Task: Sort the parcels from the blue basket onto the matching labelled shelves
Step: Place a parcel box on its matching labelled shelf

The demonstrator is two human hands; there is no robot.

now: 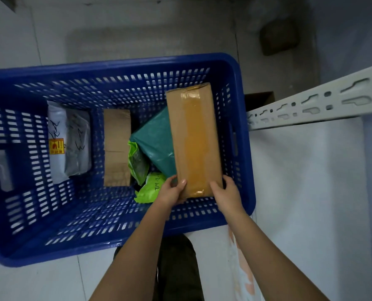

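Two hands point(199, 192) on taped box point(195, 137), label unseen.

- A pale tiled floor point(39, 283) lies under everything.
- A blurred brown box point(279, 39) sits at the far right, in dim light.
- A dark open carton point(260, 101) shows partly nearby.

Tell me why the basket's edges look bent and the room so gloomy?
Head view: the wide-angle lens bows the basket rim; the light is dim and bluish. Tape on the long box shows only a dull sheen, no harsh glare. The floor and brown box beyond are soft and blurry; both hands, left and right, stay fairly sharp.
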